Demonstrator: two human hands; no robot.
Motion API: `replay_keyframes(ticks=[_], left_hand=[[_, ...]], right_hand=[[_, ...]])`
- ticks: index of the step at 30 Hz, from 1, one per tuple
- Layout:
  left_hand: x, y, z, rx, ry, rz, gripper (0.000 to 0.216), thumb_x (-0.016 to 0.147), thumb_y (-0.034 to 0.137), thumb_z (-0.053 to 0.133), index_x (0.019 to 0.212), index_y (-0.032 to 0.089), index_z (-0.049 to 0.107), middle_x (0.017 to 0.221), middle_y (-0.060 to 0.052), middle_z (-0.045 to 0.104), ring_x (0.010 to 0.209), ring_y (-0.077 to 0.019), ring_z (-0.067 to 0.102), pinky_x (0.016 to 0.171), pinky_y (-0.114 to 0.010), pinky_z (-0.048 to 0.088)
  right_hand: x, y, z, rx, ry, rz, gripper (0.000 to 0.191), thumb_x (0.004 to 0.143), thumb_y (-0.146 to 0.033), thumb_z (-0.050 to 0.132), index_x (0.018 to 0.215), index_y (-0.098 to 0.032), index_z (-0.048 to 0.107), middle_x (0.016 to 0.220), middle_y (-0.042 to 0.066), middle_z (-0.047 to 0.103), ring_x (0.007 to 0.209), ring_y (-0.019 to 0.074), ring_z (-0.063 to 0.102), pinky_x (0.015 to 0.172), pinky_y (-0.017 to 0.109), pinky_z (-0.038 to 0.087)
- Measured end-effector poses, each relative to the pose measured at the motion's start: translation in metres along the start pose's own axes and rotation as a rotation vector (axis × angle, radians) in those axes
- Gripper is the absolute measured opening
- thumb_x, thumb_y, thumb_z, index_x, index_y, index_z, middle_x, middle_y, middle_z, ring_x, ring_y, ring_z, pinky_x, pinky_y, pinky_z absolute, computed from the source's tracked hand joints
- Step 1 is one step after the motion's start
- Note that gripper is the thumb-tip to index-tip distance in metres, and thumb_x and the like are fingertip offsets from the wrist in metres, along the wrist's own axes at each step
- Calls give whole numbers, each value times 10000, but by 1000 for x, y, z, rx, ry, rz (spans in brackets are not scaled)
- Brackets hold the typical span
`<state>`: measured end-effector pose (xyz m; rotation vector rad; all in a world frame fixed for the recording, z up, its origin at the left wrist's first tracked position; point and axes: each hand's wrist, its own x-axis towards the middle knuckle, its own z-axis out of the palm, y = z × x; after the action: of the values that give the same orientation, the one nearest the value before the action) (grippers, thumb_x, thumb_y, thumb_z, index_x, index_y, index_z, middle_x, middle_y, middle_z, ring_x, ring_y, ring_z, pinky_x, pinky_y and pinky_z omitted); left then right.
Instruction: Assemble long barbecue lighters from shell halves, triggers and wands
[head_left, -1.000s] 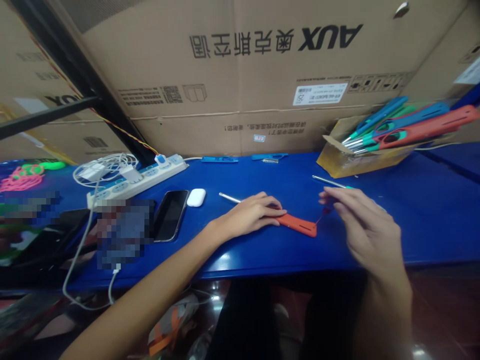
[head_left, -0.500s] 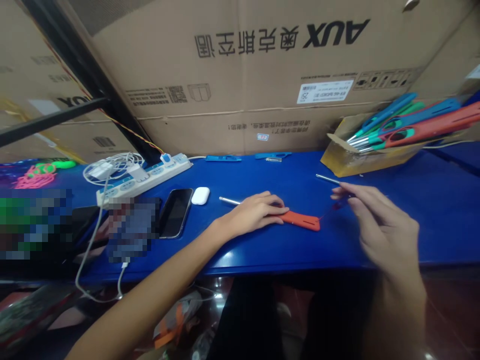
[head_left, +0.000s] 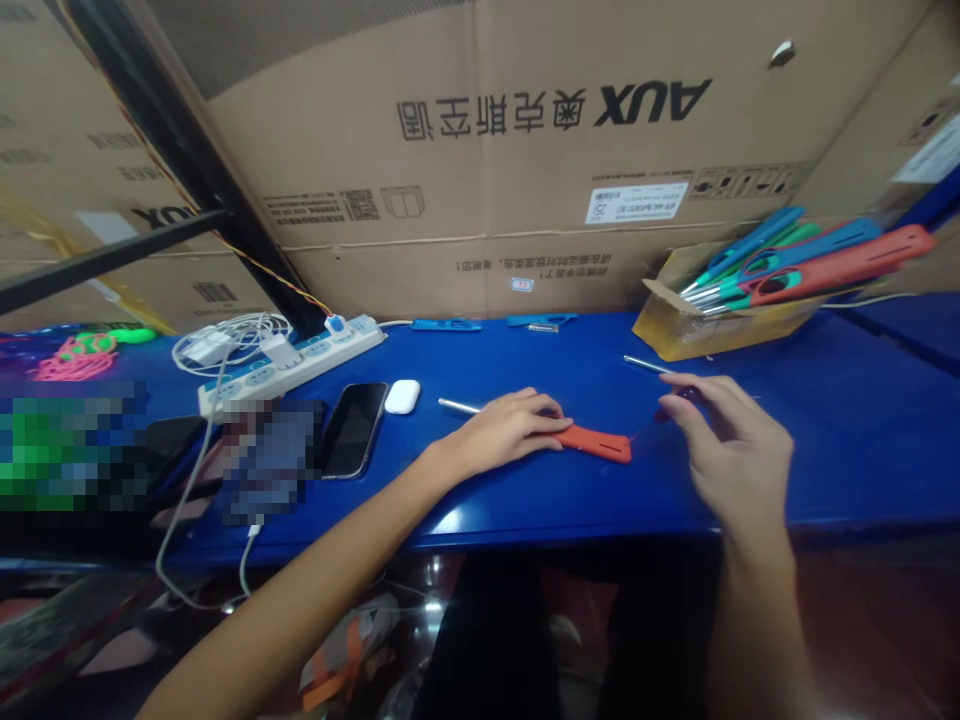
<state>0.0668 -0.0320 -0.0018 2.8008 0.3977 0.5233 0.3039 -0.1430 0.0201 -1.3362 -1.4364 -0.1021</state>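
My left hand is closed over an orange long-necked lighter lying on the blue table. The lighter's metal tube sticks out left of the wrist, and its slotted orange end points right. Just right of that end, my right hand pinches a small dark red thing between thumb and fingers. A faint thin line runs from it towards the lighter's end; its kind is too blurred to tell. A slim metal rod shows past the right fingertips, but I cannot tell whether it is held.
An open cardboard box of blue, green and red lighters stands back right. Two blue pieces lie along the back carton. Leftward are an earbud case, a phone and a power strip with cables.
My right hand has moved slightly left, nearer the orange lighter's end, still pinching the dark red thing. My left hand stays on the lighter. The camera view has shifted a little.
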Motion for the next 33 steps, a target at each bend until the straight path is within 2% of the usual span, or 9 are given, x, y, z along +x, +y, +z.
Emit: replay_keyframes(ticks=[3, 5, 7, 9, 14, 20, 23, 27, 33], left_hand=[[0, 0, 1, 15, 7, -3, 356, 1028, 363, 559, 1310, 182, 677, 1252, -103, 661, 1107, -238, 595, 948, -378, 501], [-1, -1, 2, 18, 10, -1, 358, 1034, 373, 547, 1316, 190, 673, 1261, -103, 656, 1119, -240, 595, 960, -381, 496], [-1, -2, 3, 14, 13, 0, 364, 1037, 382, 541, 1322, 195, 669, 1263, -102, 655, 1117, -238, 595, 958, -377, 494], [-1, -3, 4, 14, 12, -1, 369, 1037, 389, 540, 1327, 199, 667, 1257, -98, 656, 1110, -234, 596, 952, -370, 494], [0, -3, 5, 14, 12, -20, 369, 1017, 379, 580, 1310, 177, 675, 1240, -95, 665, 1065, -229, 598, 925, -364, 504], [0, -2, 5, -16, 24, -38, 379, 1008, 379, 596, 1321, 180, 671, 1249, -101, 662, 1079, -233, 599, 918, -374, 515], [0, -3, 7, -22, 29, -38, 375, 1012, 385, 594, 1321, 188, 673, 1254, -102, 659, 1075, -232, 600, 918, -386, 518], [1, -4, 9, -22, 33, -44, 357, 1021, 379, 585, 1311, 193, 677, 1249, -100, 659, 1095, -232, 602, 933, -394, 515], [0, -6, 9, 62, 47, -77, 359, 1031, 383, 563, 1295, 166, 674, 1246, -97, 665, 1093, -235, 602, 934, -383, 510]], right_hand=[[-5, 3, 3, 66, -82, 0, 292, 981, -303, 626, 1264, -285, 697, 1086, 38, 750, 959, 213, 721, 948, 427, 555], [-9, 6, 7, 145, -93, 36, 428, 978, -288, 628, 1405, -299, 601, 1113, 40, 752, 934, 210, 739, 952, 445, 566], [-11, 10, 10, 169, -61, 53, 446, 962, -293, 651, 1405, -300, 597, 1061, 32, 752, 894, 209, 743, 939, 448, 574], [-10, 12, 10, 153, -52, 48, 361, 970, -311, 642, 1330, -290, 650, 1033, 33, 742, 883, 206, 737, 923, 438, 577], [-2, 12, -4, 111, -160, -7, 363, 1054, -286, 470, 1388, -294, 611, 1203, 56, 721, 982, 201, 718, 928, 418, 569], [2, 17, -5, 188, 15, 40, 232, 936, -245, 692, 1146, -326, 749, 932, 2, 702, 814, 200, 687, 830, 404, 546], [3, 14, 0, 194, -10, -2, 202, 904, -265, 740, 1098, -320, 749, 879, -3, 664, 776, 194, 643, 772, 383, 510], [6, 5, 4, -10, -35, -51, 108, 891, -345, 758, 980, -292, 727, 794, -15, 600, 705, 174, 564, 703, 345, 475], [4, 15, 7, -132, 174, 92, 355, 768, -503, 845, 758, -246, 602, 675, -35, 595, 569, 149, 532, 609, 317, 445]])
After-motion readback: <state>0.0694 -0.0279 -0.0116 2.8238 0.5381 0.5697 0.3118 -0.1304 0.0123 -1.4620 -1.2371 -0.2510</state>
